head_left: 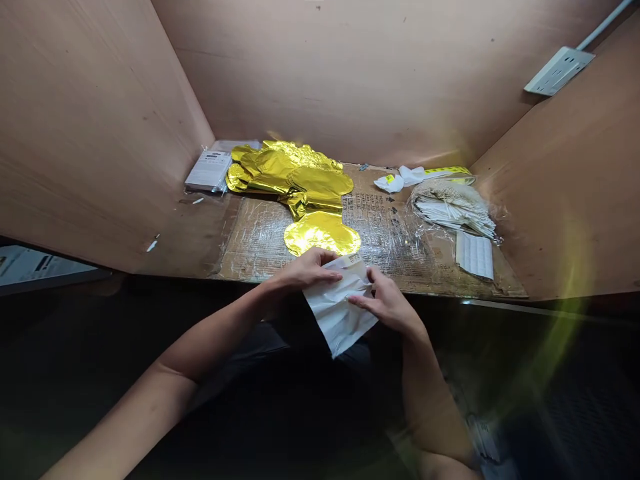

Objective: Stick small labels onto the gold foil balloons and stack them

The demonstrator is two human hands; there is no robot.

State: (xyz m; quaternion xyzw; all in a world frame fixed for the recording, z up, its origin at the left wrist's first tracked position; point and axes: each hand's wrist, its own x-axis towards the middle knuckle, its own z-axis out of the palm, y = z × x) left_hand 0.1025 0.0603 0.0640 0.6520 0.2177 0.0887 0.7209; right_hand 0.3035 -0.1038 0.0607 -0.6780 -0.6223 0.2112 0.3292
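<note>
Both my hands hold a white plastic packet [340, 313] at the front edge of the wooden bench [210, 233]. My left hand [305, 270] grips the packet's upper left corner with fingers curled over it. My right hand [385, 303] pinches its right edge, fingers closed on the plastic. Just beyond the packet lies a flat gold foil balloon [320, 233], and further back a pile of several gold foil balloons [290, 170].
A taped cardboard mat [390, 227] covers the bench. A stack of white packets [210, 170] sits at the back left. At the right lie a clear bag of white straws [455, 207], a white sticker sheet [475, 255] and crumpled white paper [405, 179]. A power strip [557, 70] hangs on the right wall.
</note>
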